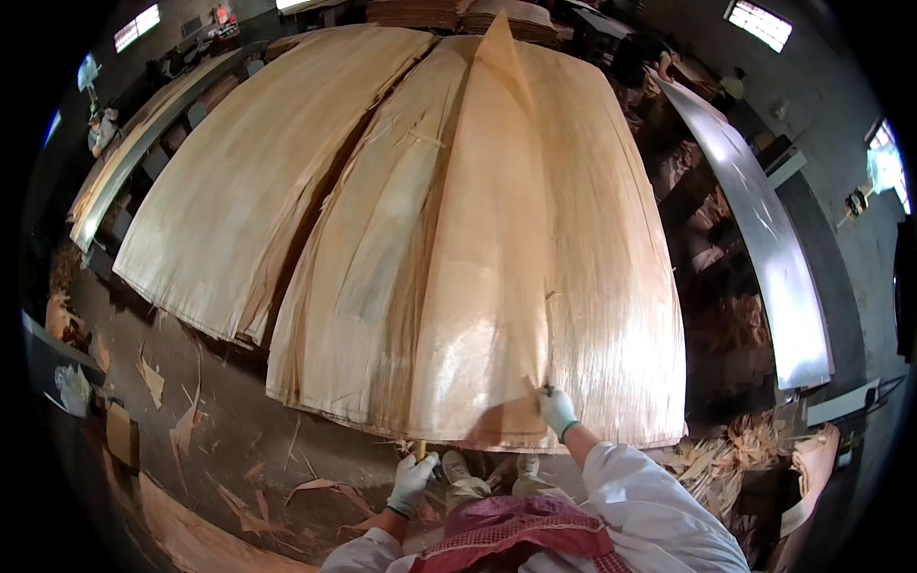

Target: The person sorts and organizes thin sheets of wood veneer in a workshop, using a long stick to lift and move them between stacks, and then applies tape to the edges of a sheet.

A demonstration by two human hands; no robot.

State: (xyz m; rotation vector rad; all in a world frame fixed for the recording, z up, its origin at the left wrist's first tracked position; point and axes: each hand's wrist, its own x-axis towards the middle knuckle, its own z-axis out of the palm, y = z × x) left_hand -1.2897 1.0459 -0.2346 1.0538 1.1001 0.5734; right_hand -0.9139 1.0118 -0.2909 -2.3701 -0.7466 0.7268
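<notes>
a long tan wood sheet (487, 258) lies lengthwise on the middle of a broad stack of pale sheets (611, 239), its far end rising to a point. the right hand (557, 411), in a white glove, is closed around a small dark tool (548, 389) at the sheet's right edge, near its close end. the gloved left hand (413, 484) is curled around a yellow stick (421, 449) just beside the stack's front edge; its exact kind is too small to tell. wood scraps (253, 506) litter the floor (239, 439) to the left.
</notes>
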